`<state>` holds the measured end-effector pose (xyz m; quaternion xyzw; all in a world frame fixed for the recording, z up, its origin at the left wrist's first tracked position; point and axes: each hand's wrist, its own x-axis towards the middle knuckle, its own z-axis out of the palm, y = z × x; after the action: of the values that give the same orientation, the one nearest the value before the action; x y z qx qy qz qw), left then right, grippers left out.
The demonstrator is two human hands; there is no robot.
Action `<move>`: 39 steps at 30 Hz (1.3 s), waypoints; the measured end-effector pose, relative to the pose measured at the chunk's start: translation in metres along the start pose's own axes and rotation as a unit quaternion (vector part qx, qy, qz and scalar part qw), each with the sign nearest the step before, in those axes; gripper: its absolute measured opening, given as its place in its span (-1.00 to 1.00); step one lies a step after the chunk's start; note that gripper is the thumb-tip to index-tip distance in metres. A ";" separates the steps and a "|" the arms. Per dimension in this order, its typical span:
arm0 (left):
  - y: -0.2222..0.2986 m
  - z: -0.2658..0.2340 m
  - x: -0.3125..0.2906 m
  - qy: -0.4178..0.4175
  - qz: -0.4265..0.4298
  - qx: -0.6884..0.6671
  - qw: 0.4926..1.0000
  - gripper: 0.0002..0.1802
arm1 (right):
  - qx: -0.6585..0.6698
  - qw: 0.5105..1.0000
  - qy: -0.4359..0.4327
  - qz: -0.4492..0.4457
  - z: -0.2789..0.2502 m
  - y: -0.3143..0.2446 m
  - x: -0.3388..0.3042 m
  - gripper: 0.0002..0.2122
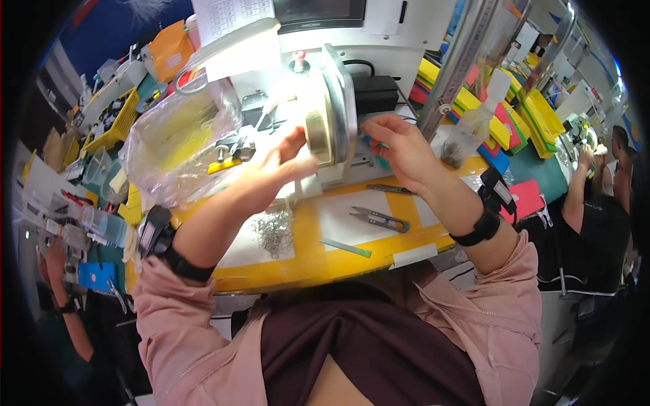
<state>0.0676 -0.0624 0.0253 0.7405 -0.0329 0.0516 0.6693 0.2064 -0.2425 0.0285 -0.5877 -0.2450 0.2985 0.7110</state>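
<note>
In close, the left hand (288, 161) hovered beside the round drum (317, 128), its grip lost in glare; the right hand (405, 145) had fingertips together, contents unclear; the drum stood between both!

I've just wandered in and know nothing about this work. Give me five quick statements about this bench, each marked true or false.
1. The left hand is at the left side of the round wheel. True.
2. The right hand holds the thread snips. False: they lie on a white paper sheet.
3. A heap of thin silvery pieces lies left of the snips. True.
4. The clear bottle is left of the left hand. False: it is right of the right hand.
5. Each arm wears a black band. True.
</note>
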 end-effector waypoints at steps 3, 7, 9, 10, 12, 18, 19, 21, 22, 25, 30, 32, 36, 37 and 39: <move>0.026 0.017 0.022 0.005 0.000 -0.032 0.999 -0.57 | -0.047 0.999 -0.004 -0.004 0.016 -0.009 0.020 -0.86; 0.035 0.014 0.016 -0.016 -0.030 0.013 0.999 -0.55 | 0.074 0.997 -0.012 -0.003 0.044 -0.020 0.025 -0.83; 0.034 0.011 -0.011 0.016 0.000 0.104 0.994 -0.51 | -0.013 1.000 -0.023 0.001 0.025 -0.022 0.017 -0.85; 0.032 0.007 -0.029 0.033 0.013 0.149 0.988 -0.49 | -0.056 0.998 -0.029 0.005 0.012 -0.023 0.010 -0.86; 0.020 -0.014 -0.066 0.058 0.099 0.145 0.983 -0.51 | -0.172 0.985 0.007 0.014 -0.007 -0.022 -0.013 -0.88; -0.012 -0.045 -0.155 0.398 0.091 0.053 0.911 -0.58 | -0.280 0.960 0.021 -0.015 -0.001 0.033 -0.100 -0.89; -0.019 -0.049 -0.165 0.449 0.083 0.038 0.889 -0.60 | -0.290 0.957 -0.002 -0.021 0.010 0.039 -0.107 -0.91; -0.025 -0.058 -0.178 0.520 0.081 0.061 0.848 -0.62 | -0.379 0.922 -0.066 -0.042 0.044 0.033 -0.110 -0.92; -0.027 -0.063 -0.183 0.554 0.081 0.076 0.825 -0.63 | -0.419 0.901 -0.100 -0.056 0.055 0.032 -0.110 -0.92; -0.027 -0.056 -0.183 0.560 0.137 0.160 0.801 -0.70 | -0.520 0.832 -0.124 -0.149 0.050 0.048 -0.105 -0.93; -0.022 -0.043 -0.177 0.530 0.169 0.199 0.807 -0.79 | -0.574 0.794 -0.028 -0.197 0.028 0.050 -0.086 -0.95; -0.026 -0.035 -0.174 0.522 0.165 0.188 0.815 -0.81 | -0.530 0.825 -0.100 -0.170 0.049 0.050 -0.088 -0.95; -0.034 -0.017 -0.159 0.448 0.181 0.203 0.852 -0.82 | -0.497 0.848 -0.121 -0.139 0.086 0.065 -0.086 -0.92; -0.033 -0.015 -0.156 0.422 0.182 0.227 0.859 -0.81 | -0.500 0.845 -0.132 -0.137 0.089 0.068 -0.086 -0.91; -0.032 -0.011 -0.149 0.368 0.182 0.273 0.870 -0.80 | -0.504 0.840 -0.151 -0.130 0.092 0.073 -0.086 -0.90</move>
<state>-0.0772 -0.0512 -0.0227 0.8022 0.0970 0.4477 0.3829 0.0717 -0.2313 -0.0253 -0.7751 -0.5404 0.1237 0.3031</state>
